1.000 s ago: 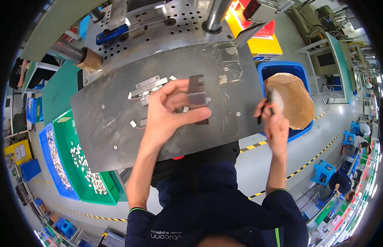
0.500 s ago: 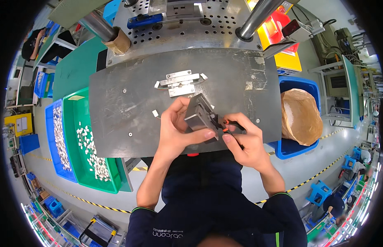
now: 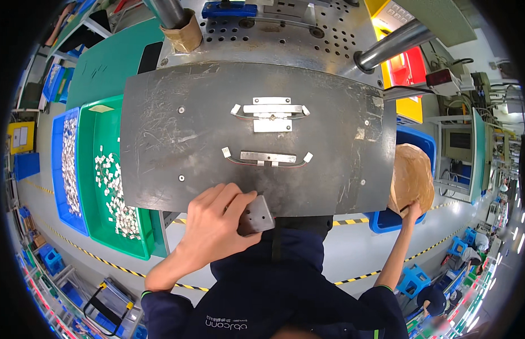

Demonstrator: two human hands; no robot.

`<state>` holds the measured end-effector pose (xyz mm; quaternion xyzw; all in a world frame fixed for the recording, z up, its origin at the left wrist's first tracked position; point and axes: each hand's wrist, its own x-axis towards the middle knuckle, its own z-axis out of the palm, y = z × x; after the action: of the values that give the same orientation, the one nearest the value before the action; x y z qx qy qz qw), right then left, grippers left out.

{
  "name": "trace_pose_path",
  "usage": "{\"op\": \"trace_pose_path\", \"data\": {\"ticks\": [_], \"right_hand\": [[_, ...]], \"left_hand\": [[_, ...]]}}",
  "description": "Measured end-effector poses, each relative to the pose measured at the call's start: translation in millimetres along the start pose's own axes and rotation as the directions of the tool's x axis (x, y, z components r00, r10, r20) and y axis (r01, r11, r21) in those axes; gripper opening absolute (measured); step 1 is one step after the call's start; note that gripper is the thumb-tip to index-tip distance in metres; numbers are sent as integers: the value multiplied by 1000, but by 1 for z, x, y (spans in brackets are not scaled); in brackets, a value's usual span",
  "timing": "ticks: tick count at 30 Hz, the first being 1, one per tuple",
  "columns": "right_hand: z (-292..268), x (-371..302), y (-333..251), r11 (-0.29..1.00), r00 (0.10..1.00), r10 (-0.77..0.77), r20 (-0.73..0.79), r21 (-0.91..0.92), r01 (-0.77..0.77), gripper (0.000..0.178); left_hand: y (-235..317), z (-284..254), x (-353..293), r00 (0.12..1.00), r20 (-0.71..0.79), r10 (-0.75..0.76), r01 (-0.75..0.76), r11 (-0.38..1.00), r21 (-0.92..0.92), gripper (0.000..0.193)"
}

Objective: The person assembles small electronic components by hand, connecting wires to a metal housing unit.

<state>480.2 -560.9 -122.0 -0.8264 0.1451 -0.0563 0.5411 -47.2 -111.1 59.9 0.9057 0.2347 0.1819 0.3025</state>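
Note:
My left hand [image 3: 220,223] grips a grey metal block [image 3: 259,216] with small holes, held at the near edge of the dark work plate [image 3: 324,195]. Out to the right, my right hand [image 3: 412,212] reaches to the near rim of a brown paper bag [image 3: 412,175]. Its fingers are partly hidden there, so their hold is unclear. On the plate lies a metal bar [image 3: 269,157] with thin wires and a white connector at each end. Beyond it sits a larger metal piece [image 3: 272,116], also flanked by wires and white connectors.
The paper bag lines a blue bin [image 3: 381,222]. At left stand a green bin [image 3: 149,246] and a blue bin [image 3: 58,169], both holding many small white parts. A perforated metal press base [image 3: 273,39] with thick posts rises behind the plate.
My right hand, earlier holding pliers at the block, has moved right to the paper bag; the pliers are out of sight. My left hand drew the block nearer, uncovering the wired bar.

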Motion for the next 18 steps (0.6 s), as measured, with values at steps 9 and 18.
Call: {"op": "trace_pose_path", "data": {"ticks": [9,18], "right_hand": [[116,-236,-180,212,76,-815,574,175,962,6],[166,-337,-211,277,-263,-683,681,576,769,38]], "left_hand": [[-14,23,12,990,26,137,-137,990,14,56],[-16,29,2,992,58,115,-116,993,8,70]]}}
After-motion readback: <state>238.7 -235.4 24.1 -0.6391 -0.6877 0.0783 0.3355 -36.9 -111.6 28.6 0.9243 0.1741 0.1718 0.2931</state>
